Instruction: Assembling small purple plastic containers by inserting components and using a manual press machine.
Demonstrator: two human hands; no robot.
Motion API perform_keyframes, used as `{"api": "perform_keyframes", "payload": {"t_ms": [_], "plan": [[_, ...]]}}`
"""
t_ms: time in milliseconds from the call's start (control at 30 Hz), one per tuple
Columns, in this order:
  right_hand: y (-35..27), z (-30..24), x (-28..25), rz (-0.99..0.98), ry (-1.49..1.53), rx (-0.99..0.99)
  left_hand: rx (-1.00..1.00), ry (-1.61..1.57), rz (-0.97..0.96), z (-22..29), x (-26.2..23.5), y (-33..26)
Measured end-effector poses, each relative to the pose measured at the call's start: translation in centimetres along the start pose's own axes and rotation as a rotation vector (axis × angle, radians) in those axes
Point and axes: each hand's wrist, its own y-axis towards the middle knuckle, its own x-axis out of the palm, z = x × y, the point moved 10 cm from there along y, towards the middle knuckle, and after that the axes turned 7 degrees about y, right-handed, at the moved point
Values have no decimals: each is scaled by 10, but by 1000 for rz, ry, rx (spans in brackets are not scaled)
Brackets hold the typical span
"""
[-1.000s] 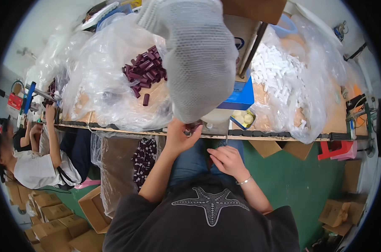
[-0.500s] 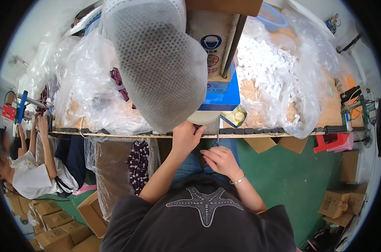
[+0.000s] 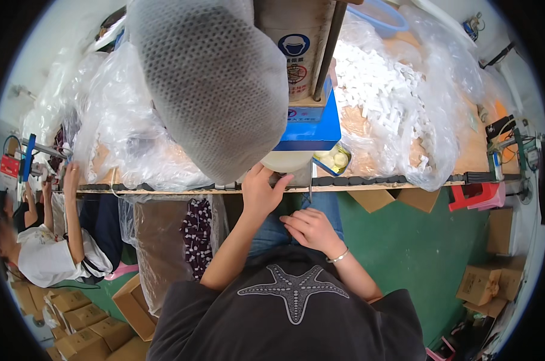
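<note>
My left hand (image 3: 261, 192) reaches up to the bench edge, just under the pale round part (image 3: 287, 161) of a blue-and-white bench machine (image 3: 311, 129). Its thumb stands apart from the fingers, and the fingertips are partly hidden; nothing shows held between them. Nearer my lap, my right hand (image 3: 311, 228) hovers with fingers curled and pressed together. What they hold, if anything, is hidden. A grey mesh-textured cover (image 3: 212, 90) looms over the bench and blocks the view left of the machine.
Small white pieces (image 3: 387, 90) lie heaped on plastic at the right. Beside the machine sits a tin of pale round pieces (image 3: 334, 159). Clear plastic bags (image 3: 122, 120) cover the left bench. Below hang dark purple pieces (image 3: 197, 240). A co-worker (image 3: 62, 246) sits at far left.
My left thumb has opened away from the fingers, which reach slightly further under the machine. My right hand has shifted slightly down and left. The view has tilted a little.
</note>
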Motion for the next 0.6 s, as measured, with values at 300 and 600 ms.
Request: {"api": "perform_keyframes", "payload": {"t_ms": [300, 600], "plan": [[2, 3, -3, -24, -25, 8, -75, -47, -35, -11, 11, -3], [-4, 3, -2, -13, -10, 13, 66, -60, -46, -20, 11, -6]]}}
